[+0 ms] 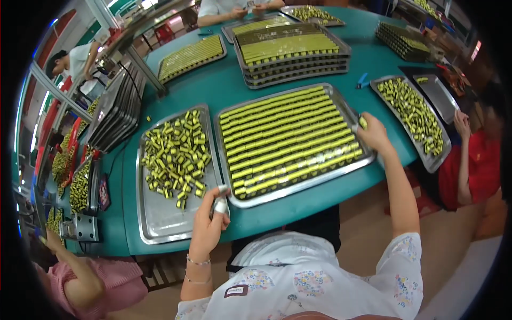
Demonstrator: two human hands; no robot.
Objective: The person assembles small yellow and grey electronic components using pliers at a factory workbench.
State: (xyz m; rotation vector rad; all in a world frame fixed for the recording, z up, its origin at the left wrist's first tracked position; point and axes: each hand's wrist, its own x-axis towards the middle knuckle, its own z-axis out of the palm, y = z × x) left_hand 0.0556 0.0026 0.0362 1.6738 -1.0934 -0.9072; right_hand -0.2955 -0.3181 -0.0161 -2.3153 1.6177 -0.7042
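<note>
A metal tray (pixel 298 189) filled with neat rows of small yellow-green and black cylindrical parts (pixel 288 133) lies before me on the green table. My right hand (pixel 373 132) is closed around its right rim; a yellow-green spot shows by the fingers, and I cannot tell whether it is a part or a finger cover. At its front left corner, my left hand (pixel 209 217) grips the edge with white-wrapped fingertips. Left of it, partly behind that hand, lies a second metal tray (pixel 165 223) with loose parts (pixel 176 149) heaped toward its far end.
Beyond stands a stack of filled trays (pixel 293 58), with another filled tray (pixel 192 56) to its left. A blue tool (pixel 362 81) lies right of the stack. A tray of loose parts (pixel 410 112) sits by a co-worker in red (pixel 469 176). Other people work left and across.
</note>
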